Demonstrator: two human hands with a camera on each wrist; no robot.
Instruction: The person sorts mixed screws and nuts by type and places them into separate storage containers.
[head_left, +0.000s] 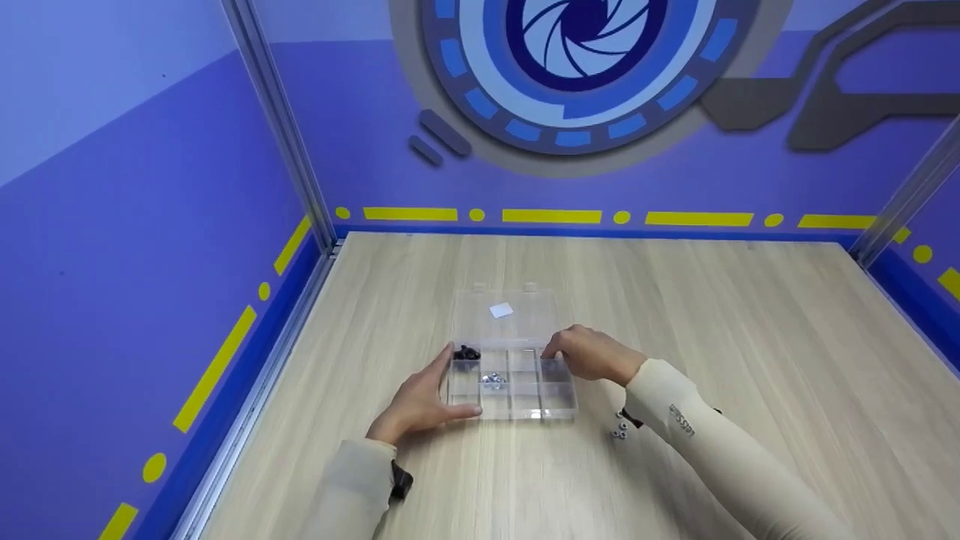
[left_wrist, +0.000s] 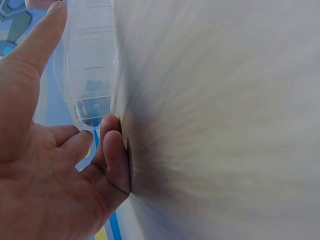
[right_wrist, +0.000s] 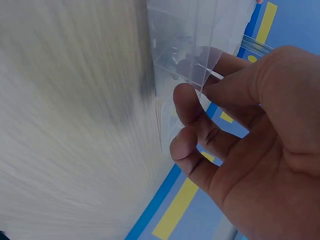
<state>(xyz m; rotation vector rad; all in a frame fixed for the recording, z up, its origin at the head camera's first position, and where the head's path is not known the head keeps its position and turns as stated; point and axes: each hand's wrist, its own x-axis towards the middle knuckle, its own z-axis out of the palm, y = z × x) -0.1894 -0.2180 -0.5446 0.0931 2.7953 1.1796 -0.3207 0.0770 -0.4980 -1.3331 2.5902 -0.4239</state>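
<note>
A clear compartment box (head_left: pixel 525 401) (left_wrist: pixel 90 50) (right_wrist: pixel 172 25) lies with its lid (head_left: pixel 517 319) tipped back. Black pieces (head_left: pixel 466 352) fill part of its back left compartment, and shiny metal pieces (head_left: pixel 493 381) sit in a middle one. My left hand (head_left: pixel 416 401) (left_wrist: pixel 55 150) rests against the left side, thumb stretched along the front edge and index finger at the back corner. The thumb and index finger of my right hand (head_left: pixel 596 355) (right_wrist: pixel 255 130) dip into the back right compartment; whether they pinch anything is hidden.
Several small metal nuts (head_left: pixel 619 433) lie on the wooden table (head_left: pixel 675 300), right of the box and beside the right wrist. A white label (head_left: pixel 501 310) shows at the lid. Blue-purple walls with metal corner posts enclose the table's back and sides.
</note>
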